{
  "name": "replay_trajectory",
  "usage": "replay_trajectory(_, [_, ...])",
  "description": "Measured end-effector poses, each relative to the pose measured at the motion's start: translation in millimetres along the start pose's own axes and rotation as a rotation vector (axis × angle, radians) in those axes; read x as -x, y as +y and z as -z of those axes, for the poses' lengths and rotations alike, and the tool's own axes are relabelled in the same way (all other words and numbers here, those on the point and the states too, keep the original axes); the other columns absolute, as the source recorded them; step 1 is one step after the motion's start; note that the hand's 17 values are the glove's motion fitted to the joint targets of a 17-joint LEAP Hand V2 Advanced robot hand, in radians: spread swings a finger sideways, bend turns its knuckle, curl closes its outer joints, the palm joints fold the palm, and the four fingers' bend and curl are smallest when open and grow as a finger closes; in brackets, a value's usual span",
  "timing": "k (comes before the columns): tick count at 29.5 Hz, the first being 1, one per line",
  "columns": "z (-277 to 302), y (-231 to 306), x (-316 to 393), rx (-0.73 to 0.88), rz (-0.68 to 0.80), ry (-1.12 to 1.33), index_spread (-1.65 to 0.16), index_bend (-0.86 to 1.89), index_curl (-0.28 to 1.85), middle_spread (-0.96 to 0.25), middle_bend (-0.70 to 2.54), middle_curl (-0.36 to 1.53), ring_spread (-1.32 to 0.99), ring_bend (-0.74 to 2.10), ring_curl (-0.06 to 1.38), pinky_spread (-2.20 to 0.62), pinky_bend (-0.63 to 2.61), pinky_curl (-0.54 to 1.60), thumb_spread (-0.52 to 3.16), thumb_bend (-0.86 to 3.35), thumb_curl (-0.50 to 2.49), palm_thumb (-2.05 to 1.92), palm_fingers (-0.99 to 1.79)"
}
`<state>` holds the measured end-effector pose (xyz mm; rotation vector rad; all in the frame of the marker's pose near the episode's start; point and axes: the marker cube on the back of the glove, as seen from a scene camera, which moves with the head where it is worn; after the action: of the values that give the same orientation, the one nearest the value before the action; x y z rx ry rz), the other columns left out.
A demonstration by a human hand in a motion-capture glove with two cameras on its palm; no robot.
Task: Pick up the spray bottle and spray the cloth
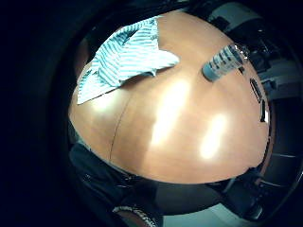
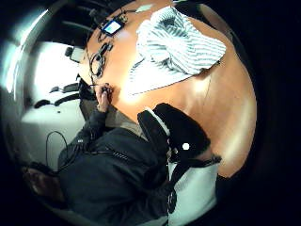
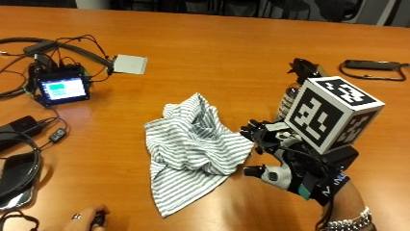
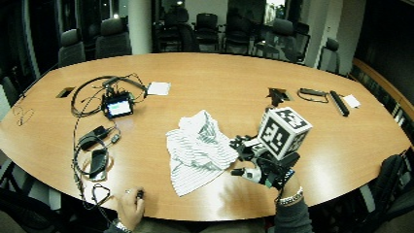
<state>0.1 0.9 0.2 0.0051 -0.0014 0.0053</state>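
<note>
A crumpled white-and-grey striped cloth (image 3: 192, 144) lies on the wooden table (image 3: 211, 53), also in the palm views (image 1: 125, 56) (image 2: 176, 44) and the wide view (image 4: 197, 150). The spray bottle (image 3: 289, 98), clear with a black nozzle, stands upright to the right of the cloth and is partly hidden behind my hand's rig. It shows fully in the little finger side view (image 1: 225, 61) and in the wide view (image 4: 277, 97). My gloved right hand (image 3: 278, 154) hovers just right of the cloth and in front of the bottle, fingers spread and holding nothing (image 4: 255, 162).
A small lit screen (image 3: 61, 89) with tangled cables sits at the far left, a white card (image 3: 130, 63) beyond it. Black devices (image 3: 19, 127) lie along the left edge. A black strap-like item (image 3: 375, 65) lies far right. The bare left hand (image 3: 90, 216) rests at the near edge.
</note>
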Motion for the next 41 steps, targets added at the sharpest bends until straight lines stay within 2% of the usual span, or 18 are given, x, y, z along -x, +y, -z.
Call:
replay_trajectory(9, [-3, -2, -5, 0.000, -0.025, -0.013, -0.36, 0.25, 0.19, -0.11, 0.24, 0.15, -0.10, 0.28, 0.14, 0.17, 0.21, 0.14, 0.83, 0.20, 0.10, 0.39, 0.41])
replay_trajectory(19, [-12, -17, -15, 0.008, -0.054, -0.016, -0.41, 0.21, 0.25, -0.12, 0.22, 0.21, -0.12, 0.24, 0.17, 0.20, 0.19, 0.20, 1.07, 0.19, 0.15, 0.48, 0.41])
replay_trajectory(25, [5, -49, -38, -0.097, -0.104, 0.029, -0.41, 0.18, 0.27, -0.11, 0.22, 0.24, -0.11, 0.25, 0.19, 0.21, 0.18, 0.22, 1.14, 0.18, 0.18, 0.51, 0.48])
replay_trajectory(34, [58, -118, -96, -0.302, -0.274, 0.021, -0.40, 0.14, 0.27, -0.09, 0.25, 0.29, -0.10, 0.30, 0.23, 0.21, 0.19, 0.24, 1.20, 0.15, 0.21, 0.56, 0.54])
replay_trajectory(41, [66, -163, -147, -0.310, -0.451, -0.154, -0.39, 0.10, 0.26, -0.08, 0.24, 0.30, -0.09, 0.34, 0.26, 0.21, 0.23, 0.28, 1.21, 0.13, 0.24, 0.60, 0.51])
